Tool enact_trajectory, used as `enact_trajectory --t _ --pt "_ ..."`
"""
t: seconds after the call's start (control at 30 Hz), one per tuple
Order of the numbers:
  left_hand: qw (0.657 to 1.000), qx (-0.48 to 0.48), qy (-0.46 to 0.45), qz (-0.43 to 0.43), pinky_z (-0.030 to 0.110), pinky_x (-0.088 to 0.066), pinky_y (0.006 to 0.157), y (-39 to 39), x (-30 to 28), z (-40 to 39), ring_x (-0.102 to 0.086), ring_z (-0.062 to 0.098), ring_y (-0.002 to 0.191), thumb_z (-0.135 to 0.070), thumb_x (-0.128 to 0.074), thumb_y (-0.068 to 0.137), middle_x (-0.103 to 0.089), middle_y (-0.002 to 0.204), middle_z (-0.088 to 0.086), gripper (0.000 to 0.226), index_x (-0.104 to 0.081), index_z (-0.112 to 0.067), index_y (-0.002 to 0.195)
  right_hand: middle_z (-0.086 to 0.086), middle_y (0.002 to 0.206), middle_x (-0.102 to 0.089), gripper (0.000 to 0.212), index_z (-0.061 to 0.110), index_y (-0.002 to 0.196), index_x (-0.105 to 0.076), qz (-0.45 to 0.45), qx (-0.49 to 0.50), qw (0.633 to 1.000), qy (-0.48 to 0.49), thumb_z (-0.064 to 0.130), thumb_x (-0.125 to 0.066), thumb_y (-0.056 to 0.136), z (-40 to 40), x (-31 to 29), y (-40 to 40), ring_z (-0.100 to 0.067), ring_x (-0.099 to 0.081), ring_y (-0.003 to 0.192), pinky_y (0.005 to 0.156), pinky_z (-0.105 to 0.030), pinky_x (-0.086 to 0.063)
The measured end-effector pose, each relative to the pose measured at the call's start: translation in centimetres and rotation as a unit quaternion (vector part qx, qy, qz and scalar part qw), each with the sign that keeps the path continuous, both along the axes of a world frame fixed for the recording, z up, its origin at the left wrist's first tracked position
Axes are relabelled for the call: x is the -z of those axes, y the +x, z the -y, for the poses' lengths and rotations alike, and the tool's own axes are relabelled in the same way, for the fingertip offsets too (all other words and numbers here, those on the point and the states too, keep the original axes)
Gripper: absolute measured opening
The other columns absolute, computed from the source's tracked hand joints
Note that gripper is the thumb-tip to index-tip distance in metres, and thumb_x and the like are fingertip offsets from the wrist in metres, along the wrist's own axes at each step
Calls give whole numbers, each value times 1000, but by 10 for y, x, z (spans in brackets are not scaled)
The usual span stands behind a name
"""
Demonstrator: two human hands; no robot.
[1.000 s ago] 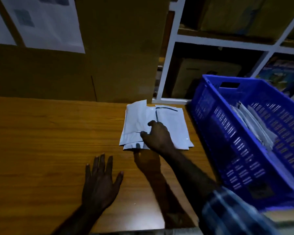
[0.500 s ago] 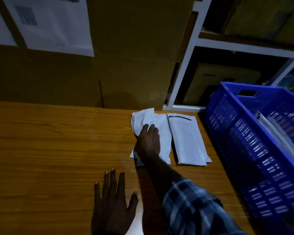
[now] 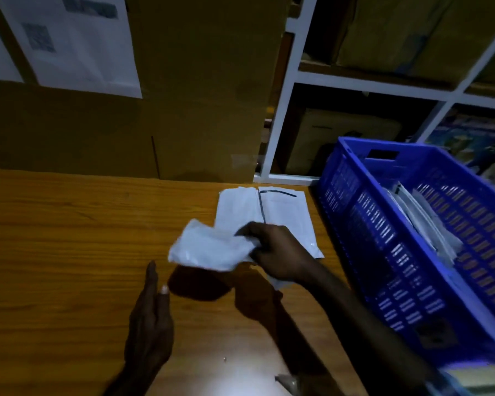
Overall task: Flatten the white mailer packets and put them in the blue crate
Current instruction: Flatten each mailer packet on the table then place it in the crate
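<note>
My right hand (image 3: pixel 280 252) pinches one white mailer packet (image 3: pixel 209 247) by its right end and holds it lifted a little above the wooden table (image 3: pixel 69 252); a dark shadow lies under it. Behind it, a small stack of white mailer packets (image 3: pixel 283 212) lies flat near the table's far edge. My left hand (image 3: pixel 150 321) hovers near the table's front with straight fingers, turned edge-on, holding nothing. The blue crate (image 3: pixel 383 252) stands at the right, with several flat packets (image 3: pixel 423 224) inside it.
Large cardboard boxes (image 3: pixel 200 95) with paper sheets taped on them stand behind the table. A white shelf frame (image 3: pixel 286 98) with boxes in it rises behind the crate. A small pale scrap (image 3: pixel 286 381) lies at the table's front edge.
My right hand has gone from pressing on the stack to pinching one packet and pulling it left and toward me, off the stack. My left hand has lifted from flat to edge-on.
</note>
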State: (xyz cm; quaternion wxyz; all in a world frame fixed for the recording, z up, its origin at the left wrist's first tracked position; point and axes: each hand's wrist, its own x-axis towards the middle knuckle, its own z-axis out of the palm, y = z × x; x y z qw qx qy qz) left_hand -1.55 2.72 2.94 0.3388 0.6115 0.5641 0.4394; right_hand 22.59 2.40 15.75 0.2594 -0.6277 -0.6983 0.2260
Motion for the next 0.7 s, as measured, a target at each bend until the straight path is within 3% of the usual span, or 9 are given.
enact_trajectory --t 0.1,0.17,0.27,0.33,0.43,0.53,0.63,0.7 --pt "998 41 16 51 61 -43 100 -4 8 9 -41 21 139 -82 -33 83 -39 153 -10 70 -29 -52 146 1 115 -72 40 18 115 -70 26 -27 999 -38 3 -62 80 38 21 12 -11 -65 106 88 -28 -52" --pt "995 86 14 56 54 -40 107 1 7 24 -37 12 140 -80 -39 83 -39 152 -15 72 -36 -46 146 1 115 -72 40 20 114 -71 54 -51 995 -60 7 -60 77 53 36 15 -13 -66 106 89 -29 -51" --pt "983 165 76 -20 29 -32 113 12 5 47 -34 4 141 -73 -37 90 -36 150 -24 72 -41 -27 146 1 120 -71 43 21 118 -70 70 -60 990 -103 19 -59 77 63 48 15 -12 -64 111 96 -31 -50" --pt "976 186 82 -79 15 -24 113 17 7 51 -28 -2 142 -69 -37 91 -32 151 -26 71 -41 -25 146 -1 125 -67 42 19 121 -69 123 -76 985 -92 23 -60 80 62 51 12 -16 -60 117 103 -37 -45" --pt "959 205 76 -182 16 -14 117 19 16 51 -12 -8 144 -67 -30 92 -23 156 -18 71 -33 -27 150 -6 132 -60 38 16 121 -65 250 -85 964 -25 35 -45 96 60 56 -1 -23 -49 127 114 -47 -27" --pt "933 214 104 -270 12 -1 116 23 24 50 -3 -7 145 -63 -17 96 -18 158 -12 71 -30 -23 152 -18 138 -55 60 5 130 -57 284 -69 956 -2 42 -23 97 69 75 -21 -35 -49 129 111 -55 -32" --pt "926 198 121 -296 12 -1 116 25 28 50 -13 3 146 -60 -11 99 -25 157 -5 71 -35 -17 151 -27 128 -60 57 -4 127 -59 260 -35 965 -22 34 -32 94 81 106 -42 -41 -61 115 97 -59 -47" --pt "921 196 130 -312 15 -5 117 23 28 50 -21 11 145 -54 -11 102 -32 155 -1 67 -38 -13 149 -28 134 -56 58 -7 132 -55 241 -8 970 -3 28 -35 89 88 119 -54 -42 -57 122 102 -58 -43"
